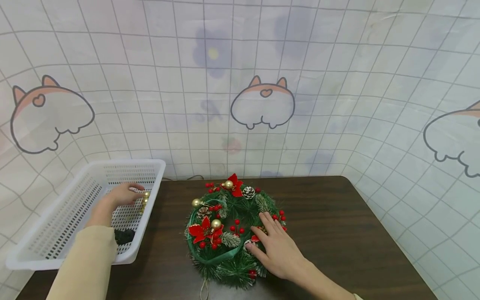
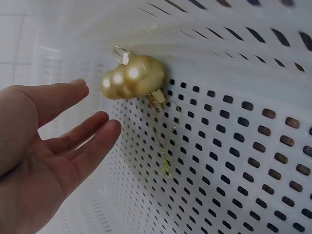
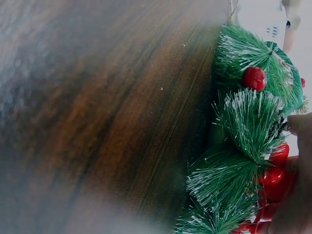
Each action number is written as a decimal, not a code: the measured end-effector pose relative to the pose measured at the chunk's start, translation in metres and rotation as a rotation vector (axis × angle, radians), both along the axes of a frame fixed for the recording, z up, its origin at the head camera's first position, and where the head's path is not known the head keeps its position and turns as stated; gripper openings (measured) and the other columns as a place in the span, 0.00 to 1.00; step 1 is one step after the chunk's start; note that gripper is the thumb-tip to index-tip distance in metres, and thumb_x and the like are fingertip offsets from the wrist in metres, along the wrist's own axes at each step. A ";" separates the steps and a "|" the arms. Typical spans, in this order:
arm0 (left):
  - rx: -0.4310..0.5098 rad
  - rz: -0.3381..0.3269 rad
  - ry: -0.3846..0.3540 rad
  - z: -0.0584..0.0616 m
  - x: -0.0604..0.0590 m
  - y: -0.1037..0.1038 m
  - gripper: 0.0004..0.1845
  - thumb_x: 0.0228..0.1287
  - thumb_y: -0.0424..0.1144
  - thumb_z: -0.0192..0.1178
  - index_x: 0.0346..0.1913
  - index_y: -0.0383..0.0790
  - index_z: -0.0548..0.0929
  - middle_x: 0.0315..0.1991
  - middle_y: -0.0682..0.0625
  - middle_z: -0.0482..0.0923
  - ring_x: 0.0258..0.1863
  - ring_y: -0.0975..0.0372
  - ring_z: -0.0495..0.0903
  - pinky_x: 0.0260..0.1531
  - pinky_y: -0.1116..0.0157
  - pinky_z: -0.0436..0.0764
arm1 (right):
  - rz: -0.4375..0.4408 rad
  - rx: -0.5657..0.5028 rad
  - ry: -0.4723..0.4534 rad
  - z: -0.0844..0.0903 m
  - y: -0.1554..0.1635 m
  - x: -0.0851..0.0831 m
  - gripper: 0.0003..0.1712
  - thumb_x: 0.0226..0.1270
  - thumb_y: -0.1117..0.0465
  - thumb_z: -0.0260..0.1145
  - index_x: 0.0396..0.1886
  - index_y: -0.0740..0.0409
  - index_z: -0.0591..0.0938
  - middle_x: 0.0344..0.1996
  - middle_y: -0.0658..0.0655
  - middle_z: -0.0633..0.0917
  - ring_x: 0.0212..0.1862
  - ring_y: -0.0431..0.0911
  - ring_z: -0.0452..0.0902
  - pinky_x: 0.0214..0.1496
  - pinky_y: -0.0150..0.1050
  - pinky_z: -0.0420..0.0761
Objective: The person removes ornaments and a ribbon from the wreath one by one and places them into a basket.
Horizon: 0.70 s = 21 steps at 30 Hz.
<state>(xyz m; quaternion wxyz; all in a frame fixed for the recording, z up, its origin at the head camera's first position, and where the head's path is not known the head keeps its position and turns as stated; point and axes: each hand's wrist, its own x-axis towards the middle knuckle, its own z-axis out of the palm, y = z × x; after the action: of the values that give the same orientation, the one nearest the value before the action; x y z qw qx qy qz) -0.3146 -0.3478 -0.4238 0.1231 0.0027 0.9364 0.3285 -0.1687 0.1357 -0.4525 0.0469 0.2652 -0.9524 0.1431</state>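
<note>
Right hand flat on the wreath, left hand in the basket by a gold bauble cluster.

Nearest me, the right hand (image 1: 275, 246) lies with straight, spread fingers on the near right side of the Christmas wreath (image 1: 234, 229), which sits on the dark wooden table (image 1: 337, 233). Further left, the left hand (image 1: 125, 193) (fingers relaxed and open, gripping nothing) hovers inside the white basket (image 1: 56, 246), just beside the gold bauble cluster (image 2: 129, 78) against its perforated wall. Behind hangs a cartoon-printed cloth (image 1: 262, 104).

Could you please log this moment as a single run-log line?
left hand: open, beside gold baubles in white basket | right hand: flat on wreath | wreath: lying on dark table
</note>
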 end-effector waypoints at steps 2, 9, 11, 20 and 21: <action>-0.004 -0.009 0.021 0.003 0.002 0.001 0.24 0.70 0.41 0.55 0.61 0.28 0.70 0.53 0.28 0.72 0.44 0.45 0.79 0.41 0.50 0.79 | 0.004 0.000 -0.001 0.000 0.000 0.000 0.37 0.73 0.33 0.43 0.66 0.54 0.74 0.73 0.62 0.55 0.75 0.54 0.42 0.72 0.53 0.51; 0.042 -0.087 0.102 0.024 0.008 0.010 0.22 0.71 0.39 0.53 0.60 0.26 0.69 0.57 0.23 0.68 0.48 0.39 0.77 0.44 0.48 0.79 | 0.007 0.001 -0.016 0.000 0.000 -0.002 0.37 0.73 0.33 0.43 0.66 0.54 0.73 0.73 0.62 0.55 0.75 0.54 0.41 0.72 0.54 0.51; 0.053 -0.114 0.107 0.032 0.010 0.015 0.23 0.72 0.40 0.53 0.62 0.27 0.69 0.58 0.23 0.67 0.50 0.38 0.76 0.45 0.48 0.79 | 0.001 0.003 -0.015 0.000 0.001 -0.003 0.37 0.72 0.33 0.43 0.66 0.53 0.74 0.73 0.62 0.55 0.75 0.54 0.41 0.72 0.54 0.51; -0.051 -0.225 0.250 0.068 0.024 0.041 0.22 0.72 0.42 0.53 0.61 0.31 0.72 0.56 0.29 0.72 0.56 0.36 0.70 0.48 0.42 0.73 | 0.012 -0.014 -0.007 0.000 -0.001 -0.003 0.37 0.72 0.33 0.44 0.65 0.54 0.74 0.73 0.63 0.56 0.74 0.55 0.43 0.71 0.54 0.53; -0.045 -0.234 0.256 0.071 0.026 0.044 0.22 0.72 0.42 0.54 0.61 0.32 0.72 0.56 0.30 0.73 0.56 0.37 0.70 0.49 0.42 0.73 | 0.013 -0.016 -0.009 0.000 -0.001 -0.002 0.37 0.72 0.33 0.44 0.65 0.54 0.74 0.73 0.63 0.56 0.74 0.55 0.43 0.71 0.54 0.53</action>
<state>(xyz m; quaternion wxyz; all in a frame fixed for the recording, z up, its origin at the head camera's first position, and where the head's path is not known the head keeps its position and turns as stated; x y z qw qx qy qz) -0.2891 -0.3038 -0.3528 0.0403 0.1510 0.9449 0.2877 -0.1712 0.1347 -0.4522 0.0440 0.2704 -0.9496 0.1523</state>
